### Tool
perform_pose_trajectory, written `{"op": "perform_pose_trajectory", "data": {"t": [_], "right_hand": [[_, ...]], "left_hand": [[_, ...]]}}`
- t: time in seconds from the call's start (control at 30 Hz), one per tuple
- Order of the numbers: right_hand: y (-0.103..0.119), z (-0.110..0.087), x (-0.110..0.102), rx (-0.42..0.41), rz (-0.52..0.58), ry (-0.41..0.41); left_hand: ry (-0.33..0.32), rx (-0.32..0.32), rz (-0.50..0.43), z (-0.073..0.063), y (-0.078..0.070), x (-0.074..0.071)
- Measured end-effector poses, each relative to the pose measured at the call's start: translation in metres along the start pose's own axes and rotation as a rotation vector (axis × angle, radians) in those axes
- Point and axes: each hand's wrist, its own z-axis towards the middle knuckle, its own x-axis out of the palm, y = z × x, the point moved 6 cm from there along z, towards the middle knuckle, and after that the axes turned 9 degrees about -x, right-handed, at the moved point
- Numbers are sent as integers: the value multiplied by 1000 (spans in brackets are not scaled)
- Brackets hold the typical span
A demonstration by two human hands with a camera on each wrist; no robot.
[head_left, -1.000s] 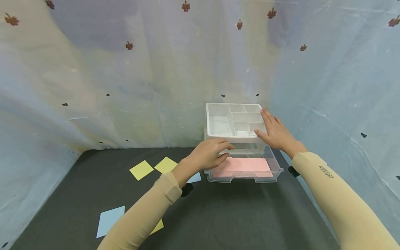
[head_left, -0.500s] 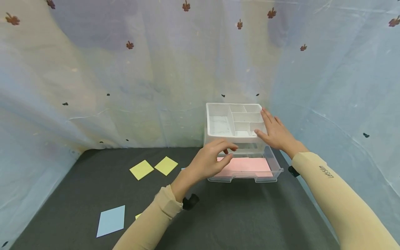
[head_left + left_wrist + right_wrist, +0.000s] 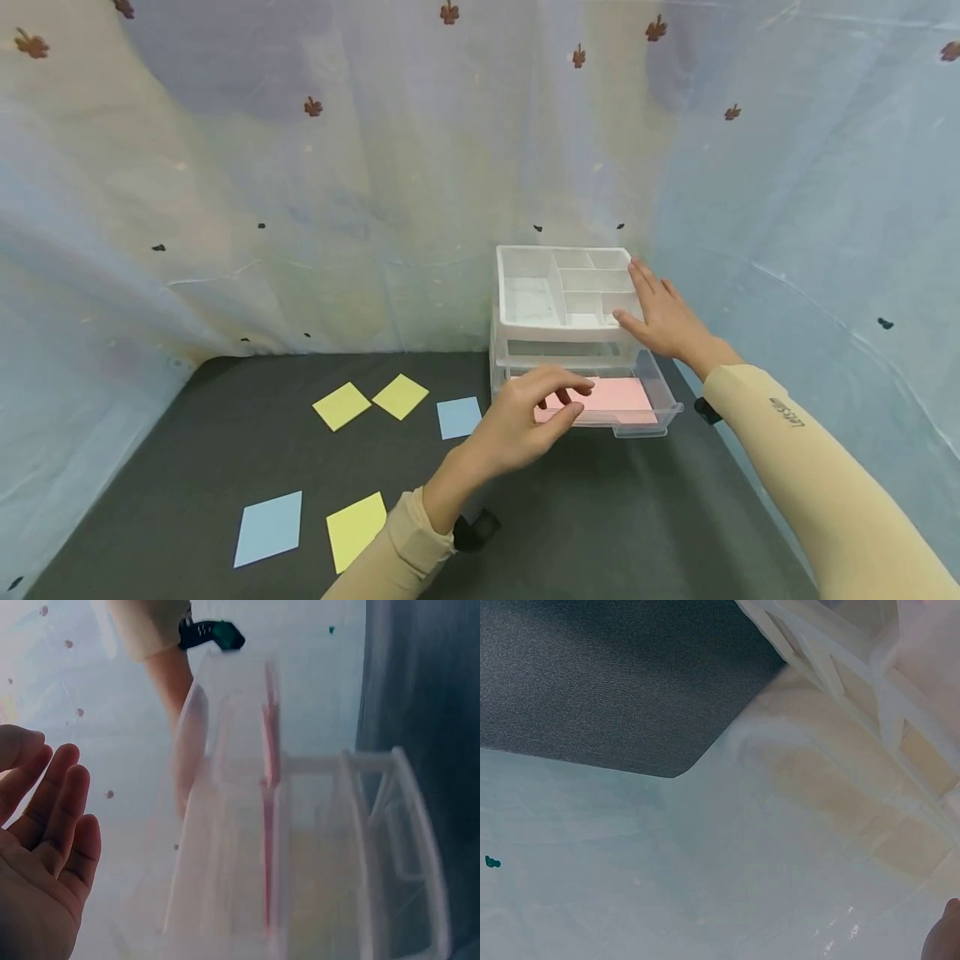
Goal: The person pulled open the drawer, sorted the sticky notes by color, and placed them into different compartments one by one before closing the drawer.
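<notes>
A white desktop organizer (image 3: 573, 335) with a divided top tray stands at the back right. Its clear lower drawer (image 3: 651, 430) is pulled out, and pink paper sheets (image 3: 621, 395) lie inside. My right hand (image 3: 663, 321) rests with extended fingers on the organizer's top right edge; only a bit of one fingertip (image 3: 941, 936) enters the right wrist view. In front of the drawer hovers my left hand (image 3: 517, 421), fingers loosely bent, thumb and forefinger apart, holding nothing. The left wrist view has that same hand beside the blurred clear drawer.
Left of the organizer, yellow paper squares (image 3: 401, 397) and a blue square (image 3: 459, 417) lie on the dark tabletop (image 3: 600, 525). Nearer the front are another blue square (image 3: 268, 529) and a yellow one (image 3: 356, 531). A patterned curtain (image 3: 405, 183) hangs behind and at both sides.
My left hand has drawn back from over the drawer, toward me and slightly right, uncovering the blue and yellow squares. The right hand stays on the organizer.
</notes>
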Motion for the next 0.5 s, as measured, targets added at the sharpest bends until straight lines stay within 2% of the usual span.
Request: {"op": "perform_pose_trajectory", "data": {"t": [0.3,0.5], "right_hand": [[0,-1,-3,-8,9,13],[4,-2,-6,5,31,27]], "left_hand": [[27,-44,-128,-22,-3,30],[62,-149,-263,-35,0,51]]}}
